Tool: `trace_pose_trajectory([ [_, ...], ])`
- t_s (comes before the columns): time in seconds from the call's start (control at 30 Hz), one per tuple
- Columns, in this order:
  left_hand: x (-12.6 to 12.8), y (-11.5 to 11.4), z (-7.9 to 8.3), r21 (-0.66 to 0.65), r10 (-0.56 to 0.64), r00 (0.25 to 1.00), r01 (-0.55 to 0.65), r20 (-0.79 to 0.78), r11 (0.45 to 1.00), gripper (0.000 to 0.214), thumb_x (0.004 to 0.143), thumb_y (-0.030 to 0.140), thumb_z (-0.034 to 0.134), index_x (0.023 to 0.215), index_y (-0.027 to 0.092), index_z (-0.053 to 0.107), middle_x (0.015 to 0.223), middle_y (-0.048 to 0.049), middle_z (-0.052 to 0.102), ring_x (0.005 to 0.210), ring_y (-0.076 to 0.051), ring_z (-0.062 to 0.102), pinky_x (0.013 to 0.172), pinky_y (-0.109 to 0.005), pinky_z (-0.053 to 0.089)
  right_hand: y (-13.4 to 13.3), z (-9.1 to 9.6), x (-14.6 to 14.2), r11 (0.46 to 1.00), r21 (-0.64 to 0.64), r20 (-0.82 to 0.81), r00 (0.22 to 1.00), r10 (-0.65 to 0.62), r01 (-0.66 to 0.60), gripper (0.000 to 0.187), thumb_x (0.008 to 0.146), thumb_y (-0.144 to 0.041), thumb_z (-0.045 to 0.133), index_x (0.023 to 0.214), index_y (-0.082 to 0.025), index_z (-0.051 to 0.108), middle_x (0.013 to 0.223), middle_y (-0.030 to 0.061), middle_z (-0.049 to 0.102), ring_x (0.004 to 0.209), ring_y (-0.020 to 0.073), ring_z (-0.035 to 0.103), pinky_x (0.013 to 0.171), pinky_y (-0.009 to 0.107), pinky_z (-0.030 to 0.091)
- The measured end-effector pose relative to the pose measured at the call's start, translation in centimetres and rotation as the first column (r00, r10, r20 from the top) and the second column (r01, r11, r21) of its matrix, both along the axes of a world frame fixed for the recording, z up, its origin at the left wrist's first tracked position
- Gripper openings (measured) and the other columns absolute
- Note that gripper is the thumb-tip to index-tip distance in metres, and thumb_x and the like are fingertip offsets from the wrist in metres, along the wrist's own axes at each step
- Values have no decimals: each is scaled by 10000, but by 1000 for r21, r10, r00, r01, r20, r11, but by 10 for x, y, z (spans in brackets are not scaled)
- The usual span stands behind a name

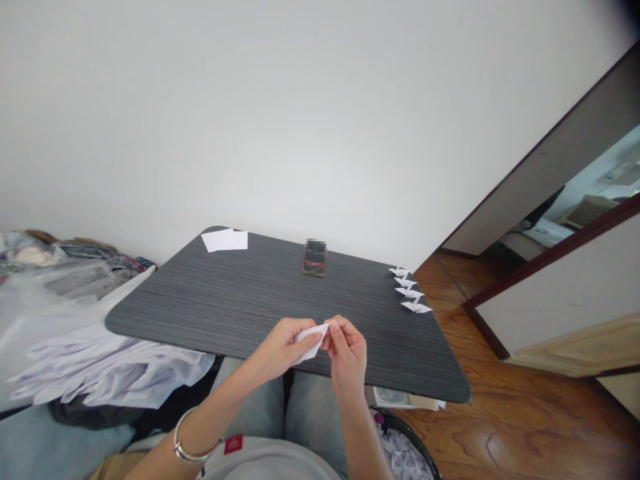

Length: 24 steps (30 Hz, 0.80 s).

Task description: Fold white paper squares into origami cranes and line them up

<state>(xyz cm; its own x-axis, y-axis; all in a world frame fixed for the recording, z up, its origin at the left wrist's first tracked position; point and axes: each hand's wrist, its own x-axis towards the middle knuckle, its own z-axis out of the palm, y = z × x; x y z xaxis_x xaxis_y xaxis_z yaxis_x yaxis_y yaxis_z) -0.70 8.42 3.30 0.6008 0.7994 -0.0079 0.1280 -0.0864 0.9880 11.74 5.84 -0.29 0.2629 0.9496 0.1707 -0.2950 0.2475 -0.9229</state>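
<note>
A folded piece of white paper [311, 348] is held over the near edge of the dark table [240, 293]. My left hand [287, 347] grips its wide left part, with the thumb laid across the front. At the pointed right end, the fingertips of my right hand [346, 348] pinch the paper's tip. Several finished paper cranes [413, 293] stand in a row along the table's right side. Flat white paper sheets [225, 240] lie at the far left corner, two of them overlapping.
A blurred phone-like object [315, 257] rests near the table's back edge by the white wall. Below right, a dark bin [407, 453] holds many white paper pieces. Crumpled white cloth [125, 367] and plastic lie at left. Wooden floor [505, 400] stretches to the right.
</note>
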Motion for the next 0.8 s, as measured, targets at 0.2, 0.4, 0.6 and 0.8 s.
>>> trace_pose_trajectory([
  [0.2,-2,3,0,-25,-31,999,32,31,999,380,785,443,464,674,96,572,544,24,437,481,-71,332,437,-186,227,-1,2,4,997,0,97,993,74,-74,238,747,-347,590,602,-164,541,527,-31,460,445,75,405,384,194,243],
  [0.4,-4,3,0,12,-38,999,38,-5,999,363,799,414,457,668,99,584,542,32,414,491,-70,332,448,-185,235,-1,4,4,997,45,120,991,64,-69,237,743,-296,594,558,-169,517,526,-43,430,444,71,405,407,203,271],
  [0.6,-2,2,-4,8,-27,1000,27,-10,1000,356,798,415,460,665,103,570,527,40,392,482,-68,321,443,-184,222,-2,4,3,994,87,79,995,58,-65,212,759,-259,584,581,-177,502,539,-56,397,466,72,423,431,202,287],
  [0.8,-4,4,-1,-45,-66,996,69,65,997,354,788,423,472,653,105,550,538,40,398,478,-62,308,435,-180,218,-2,5,6,992,52,136,985,104,-112,231,765,-327,566,605,-162,553,560,-24,462,457,78,433,387,195,266],
])
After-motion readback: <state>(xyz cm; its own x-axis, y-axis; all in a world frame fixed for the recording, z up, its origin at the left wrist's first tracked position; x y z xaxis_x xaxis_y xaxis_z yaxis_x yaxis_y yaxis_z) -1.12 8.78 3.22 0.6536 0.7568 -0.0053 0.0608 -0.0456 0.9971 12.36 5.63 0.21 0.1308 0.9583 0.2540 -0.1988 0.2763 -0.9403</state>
